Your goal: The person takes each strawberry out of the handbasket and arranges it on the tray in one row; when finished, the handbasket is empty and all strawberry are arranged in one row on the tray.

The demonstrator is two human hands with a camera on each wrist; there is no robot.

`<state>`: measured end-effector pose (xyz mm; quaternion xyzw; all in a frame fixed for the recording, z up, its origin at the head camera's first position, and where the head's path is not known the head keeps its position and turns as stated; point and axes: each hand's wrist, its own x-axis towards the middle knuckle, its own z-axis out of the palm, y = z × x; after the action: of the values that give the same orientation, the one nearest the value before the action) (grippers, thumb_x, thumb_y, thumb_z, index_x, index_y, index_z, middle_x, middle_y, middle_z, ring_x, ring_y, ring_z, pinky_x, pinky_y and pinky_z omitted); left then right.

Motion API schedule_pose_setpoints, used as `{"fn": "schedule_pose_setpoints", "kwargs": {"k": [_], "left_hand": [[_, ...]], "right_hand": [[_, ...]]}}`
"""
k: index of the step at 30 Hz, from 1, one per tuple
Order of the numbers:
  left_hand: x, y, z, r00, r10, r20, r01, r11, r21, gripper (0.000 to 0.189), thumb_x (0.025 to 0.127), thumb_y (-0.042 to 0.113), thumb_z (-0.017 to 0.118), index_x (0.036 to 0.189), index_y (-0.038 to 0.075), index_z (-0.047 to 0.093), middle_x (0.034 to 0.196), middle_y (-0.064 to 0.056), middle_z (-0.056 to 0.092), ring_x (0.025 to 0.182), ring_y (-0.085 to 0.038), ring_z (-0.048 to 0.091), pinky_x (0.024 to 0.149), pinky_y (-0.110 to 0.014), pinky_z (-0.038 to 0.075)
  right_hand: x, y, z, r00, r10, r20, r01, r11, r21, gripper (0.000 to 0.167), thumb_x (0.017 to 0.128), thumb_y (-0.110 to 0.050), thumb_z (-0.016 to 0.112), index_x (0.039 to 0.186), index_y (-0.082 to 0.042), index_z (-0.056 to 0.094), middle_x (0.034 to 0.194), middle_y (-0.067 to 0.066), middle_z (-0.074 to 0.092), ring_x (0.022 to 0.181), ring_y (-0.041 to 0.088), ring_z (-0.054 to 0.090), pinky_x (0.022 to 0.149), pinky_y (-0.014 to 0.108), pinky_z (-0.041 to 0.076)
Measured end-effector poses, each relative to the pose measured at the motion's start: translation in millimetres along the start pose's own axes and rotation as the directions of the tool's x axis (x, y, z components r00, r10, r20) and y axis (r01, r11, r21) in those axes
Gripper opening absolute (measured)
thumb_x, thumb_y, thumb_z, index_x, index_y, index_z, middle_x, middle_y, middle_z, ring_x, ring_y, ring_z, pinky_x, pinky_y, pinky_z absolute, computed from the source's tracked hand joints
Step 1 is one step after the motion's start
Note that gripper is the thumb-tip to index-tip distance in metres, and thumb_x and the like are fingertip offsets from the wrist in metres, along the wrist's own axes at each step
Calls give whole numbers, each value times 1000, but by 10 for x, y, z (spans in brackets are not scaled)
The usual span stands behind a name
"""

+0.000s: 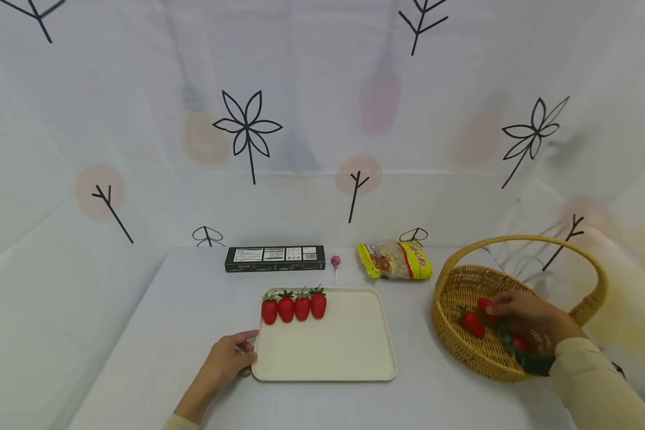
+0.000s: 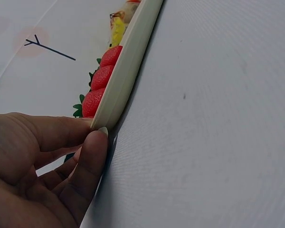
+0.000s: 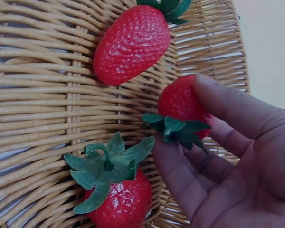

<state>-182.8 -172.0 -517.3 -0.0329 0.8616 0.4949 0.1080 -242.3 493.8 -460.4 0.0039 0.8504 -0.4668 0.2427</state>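
Observation:
My left hand [image 1: 227, 361] is at the left side of a cream tray [image 1: 344, 349], pinching its edge between thumb and fingers; the left wrist view shows the thumb [image 2: 92, 159] against the rim. Several red strawberries [image 1: 286, 307] with green leaf caps stand in a row along the tray's back left. Inside a wicker basket [image 1: 464, 353], my right hand [image 1: 532, 313] holds a strawberry [image 3: 180, 99] between thumb and fingers, its leaves pointing down in the right wrist view. Beside it in the basket lie another strawberry [image 3: 133, 45] and a leafy one [image 3: 123, 202].
Behind the tray are a long black box [image 1: 275, 258], a pink lollipop [image 1: 335, 261] and a yellow food packet [image 1: 395, 260]. The basket's tall handle [image 1: 521, 238] arches over the right hand's side. A patterned white cloth [image 1: 301, 149] hangs behind the table.

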Motion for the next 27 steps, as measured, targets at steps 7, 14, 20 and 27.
{"fn": "schedule_pose_setpoints", "kwargs": {"k": [7, 14, 20, 27], "left_hand": [[-7, -9, 8, 1000, -5, -7, 5, 1000, -5, 55, 80, -4, 70, 134, 0, 64, 88, -5, 60, 61, -14, 61, 55, -28, 56], [-7, 21, -12, 1000, 16, -4, -16, 1000, 15, 55, 81, -2, 71, 135, -1, 63, 89, -5, 61, 63, -14, 61, 55, -28, 57], [-11, 30, -23, 1000, 15, 3, -15, 999, 40, 54, 82, 0, 71, 136, 0, 63, 89, -4, 61, 62, -13, 62, 55, -28, 56], [-15, 23, -14, 1000, 16, -6, -16, 999, 38, 54, 82, -1, 71, 135, 0, 64, 89, -4, 61, 62, -13, 62, 55, -28, 56]], "right_hand": [[-7, -54, -33, 999, -28, -30, 31, 995, 96, 22, 104, -19, 57, 115, 1, 60, 105, 0, 61, 92, 13, 62, 81, 35, 59], [-26, -203, -83, 997, -11, -79, 26, 981, 193, 19, 105, -21, 56, 117, -7, 55, 107, -3, 57, 90, 10, 58, 85, 33, 58], [-94, -271, -84, 996, -28, -86, 48, 970, 238, 18, 106, -22, 54, 124, -22, 55, 112, -7, 60, 94, 9, 62, 90, 36, 57], [-222, -331, -48, 991, -69, -117, 103, 941, 321, 23, 107, -21, 53, 119, -37, 64, 112, -12, 64, 96, 6, 63, 85, 31, 57]]}}
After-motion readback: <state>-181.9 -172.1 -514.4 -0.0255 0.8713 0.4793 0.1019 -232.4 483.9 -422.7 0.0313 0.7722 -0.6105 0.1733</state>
